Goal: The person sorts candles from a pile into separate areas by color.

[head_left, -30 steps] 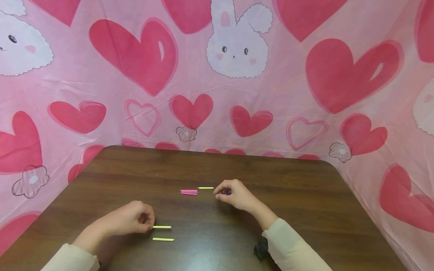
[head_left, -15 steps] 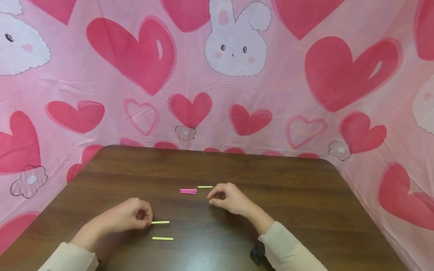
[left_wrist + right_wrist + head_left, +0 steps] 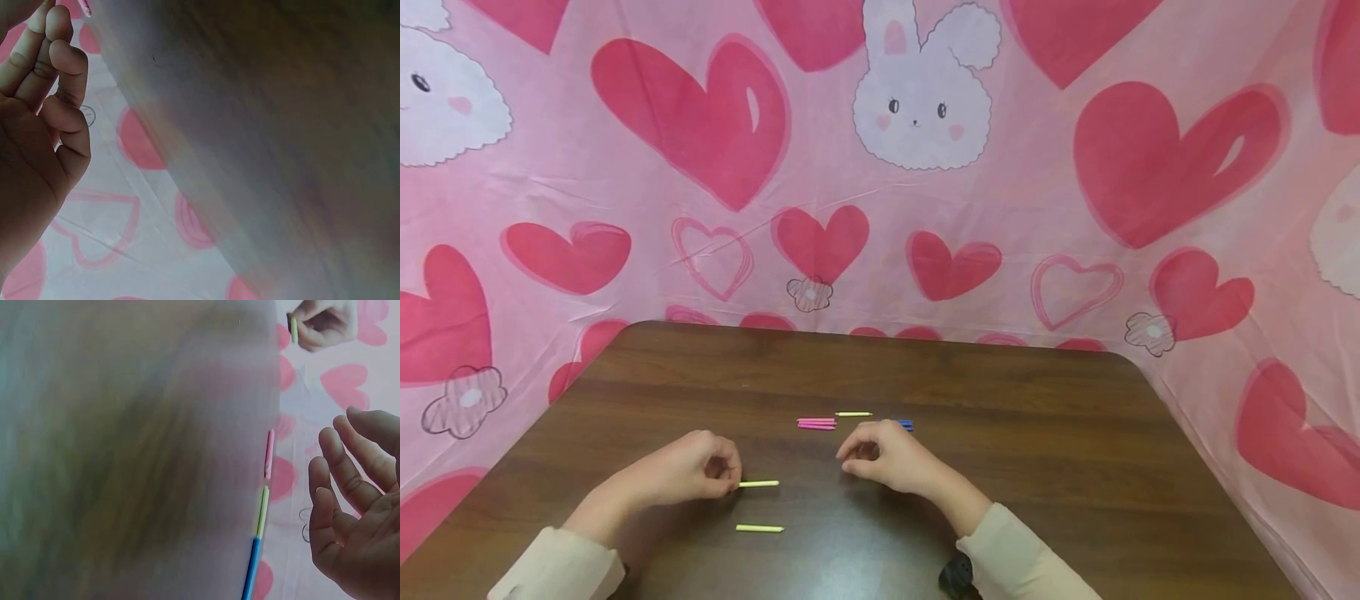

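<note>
Nearest thing on the brown table [image 3: 1075,467] is a loose yellow stick [image 3: 760,528], lying flat near the front edge, left of centre. Just behind it, the left hand [image 3: 688,471] pinches the end of another yellow stick [image 3: 758,483] between its curled fingertips, with the stick pointing right. A bit further right, the right hand [image 3: 883,457] hovers with fingers loosely curled and nothing in it; the wrist view shows the palm open. Beyond that hand there's a row: two pink sticks [image 3: 817,424] on the left, a short yellow stick [image 3: 853,414] in the middle, and a blue stick [image 3: 905,425] peeking out right behind the knuckles. A pink heart-and-bunny cloth [image 3: 925,108] backs everything.
</note>
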Demonstrator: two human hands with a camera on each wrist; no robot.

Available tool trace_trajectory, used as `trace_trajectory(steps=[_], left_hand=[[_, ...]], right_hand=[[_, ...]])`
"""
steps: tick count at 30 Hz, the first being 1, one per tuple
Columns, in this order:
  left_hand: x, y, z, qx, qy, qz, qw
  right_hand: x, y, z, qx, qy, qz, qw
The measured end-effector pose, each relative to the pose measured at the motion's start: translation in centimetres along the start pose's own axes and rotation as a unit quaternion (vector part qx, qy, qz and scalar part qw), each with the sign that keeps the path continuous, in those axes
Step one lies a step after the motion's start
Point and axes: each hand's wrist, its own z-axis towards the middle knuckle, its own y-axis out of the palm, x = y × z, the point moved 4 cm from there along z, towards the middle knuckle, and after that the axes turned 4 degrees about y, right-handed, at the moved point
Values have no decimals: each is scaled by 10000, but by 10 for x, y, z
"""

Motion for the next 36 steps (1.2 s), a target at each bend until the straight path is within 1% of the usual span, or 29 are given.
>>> trace_trajectory(steps=[5,12,16,25,27,34,36], left_hand=[[-2,-2,4,-59,-123,-79,9999],[-7,-3,9,-44,-160,-93,9998],[-9,-4,12,-25,-206,-65,9998],[-16,-8,20,-52,-376,-160,9992],[-18,-8,22,-47,-357,-170,9992],[-21,-6,28,-5,-305,-19,9995],[-22,-6,30,-13,-313,-20,9995]], right_hand=[[-4,8,0,-77,-100,40,9999],[-12,19,0,-240,-231,145,9993],[-18,25,1,-412,-238,129,9988],[-28,41,5,-851,-314,-317,9954],[-30,45,7,-935,-353,-416,9941],[-37,53,10,-1102,-633,-1068,9861],[-39,54,11,-1137,-650,-1108,9852]])
